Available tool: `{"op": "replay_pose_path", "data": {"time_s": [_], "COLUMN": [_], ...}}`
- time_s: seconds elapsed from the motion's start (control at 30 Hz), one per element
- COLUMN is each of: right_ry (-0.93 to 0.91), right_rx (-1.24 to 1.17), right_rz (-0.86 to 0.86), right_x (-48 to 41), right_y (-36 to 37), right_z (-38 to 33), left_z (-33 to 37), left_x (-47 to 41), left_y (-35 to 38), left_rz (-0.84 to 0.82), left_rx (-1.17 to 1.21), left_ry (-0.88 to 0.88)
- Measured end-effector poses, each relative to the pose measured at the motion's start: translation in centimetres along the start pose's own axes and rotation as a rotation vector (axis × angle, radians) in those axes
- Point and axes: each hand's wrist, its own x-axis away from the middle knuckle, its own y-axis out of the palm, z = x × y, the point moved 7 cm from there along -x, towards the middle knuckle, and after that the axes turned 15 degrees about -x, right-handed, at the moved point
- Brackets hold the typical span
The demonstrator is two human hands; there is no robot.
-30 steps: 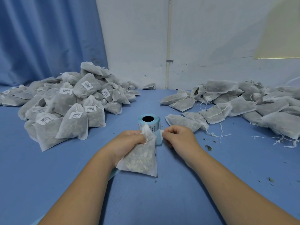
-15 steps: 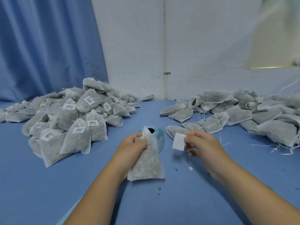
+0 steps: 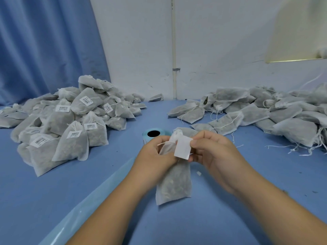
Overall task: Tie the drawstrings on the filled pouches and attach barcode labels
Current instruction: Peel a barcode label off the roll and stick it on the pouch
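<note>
The left hand point(image 3: 155, 154) grips a filled pouch point(image 3: 174, 183) by its neck while the right hand point(image 3: 212, 154) pinches a white label point(image 3: 183, 149) against it above the blue table point(image 3: 70, 191).

- The left hand point(image 3: 155, 154) is raised over the middle of the blue table point(image 3: 79, 188), its back to the camera. Its fingers are curled round the gathered neck of a filled pouch point(image 3: 174, 184).
- The right hand point(image 3: 215, 152) is just beside it at the same height. Thumb and forefinger pinch the right edge of a barcode label point(image 3: 183, 149), whose blank side faces the camera, in front of the pouch's neck.
- The left forearm point(image 3: 113, 206), bare, slants up from the near edge at the lower left.
- The right forearm point(image 3: 269, 209), bare, comes in from the near right corner, and the two converge toward the hands.
</note>
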Motion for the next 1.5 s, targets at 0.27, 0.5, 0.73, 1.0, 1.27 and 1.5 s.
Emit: {"op": "replay_pose_path", "data": {"time_s": [0.27,0.5,0.73,1.0,1.27,1.5], "right_ry": [0.027,0.062,0.103,0.108,0.073,0.030], "right_rx": [-0.102,-0.139,-0.204,-0.158,0.050,0.077], "right_rz": [0.019,-0.007,-0.017,-0.056,-0.086,-0.020], "right_x": [0.0,0.0,-0.1,-0.1,0.0,0.1], "right_y": [-0.2,-0.1,-0.1,-0.2,-0.3,-0.6], "right_z": [-0.1,-0.2,0.2,0.1,-0.2,-0.4], "left_z": [1.2,1.8,1.9,1.5,0.8,0.3], "left_x": [0.5,0.8,0.9,0.8,0.5,0.1], "left_y": [0.1,0.4,0.1,0.1,-0.1,-1.3], "left_rz": [-0.066,-0.134,-0.073,-0.071,-0.045,0.053], "left_rx": [-0.013,0.126,0.136,0.113,0.054,0.074], "left_ry": [0.105,0.086,0.058,0.029,-0.034,-0.068]}}
